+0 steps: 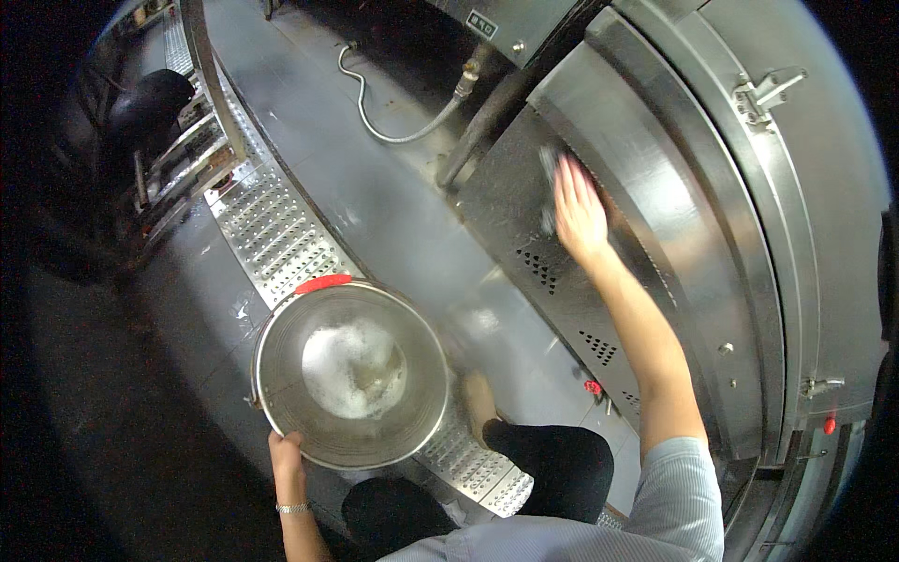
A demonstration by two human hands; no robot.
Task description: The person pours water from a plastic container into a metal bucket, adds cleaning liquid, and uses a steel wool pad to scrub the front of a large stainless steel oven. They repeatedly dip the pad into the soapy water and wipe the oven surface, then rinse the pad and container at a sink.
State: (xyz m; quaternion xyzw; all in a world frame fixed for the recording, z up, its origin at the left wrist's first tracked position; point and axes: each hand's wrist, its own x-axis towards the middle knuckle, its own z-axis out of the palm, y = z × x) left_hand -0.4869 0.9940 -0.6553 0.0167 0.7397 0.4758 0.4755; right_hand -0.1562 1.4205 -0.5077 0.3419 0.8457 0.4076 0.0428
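A round metal bucket (pixel 423 370) stands low at the left of my legs, with foamy, cloudy liquid (pixel 351 365) inside. Its red handle grip (pixel 323 283) lies along the far rim. My left hand (pixel 287 454) grips the near-left rim of the bucket, thumb over the edge. At the right, my right hand (pixel 579 211) reaches out with long, flat fingers against the dark lower metal panel (pixel 501 201) of a big steel appliance. A blurred grey-white cloth or pad (pixel 549 192) shows beside and under those fingers; its kind is smeared by motion.
A perforated metal drain cover (pixel 272 229) crosses the tiled floor (pixel 389 220). A flexible metal hose (pixel 398 139) lies ahead near a pipe. Steel appliance doors with latches (pixel 773 91) rise at the right. A small red object (pixel 593 387) lies by the panel's foot.
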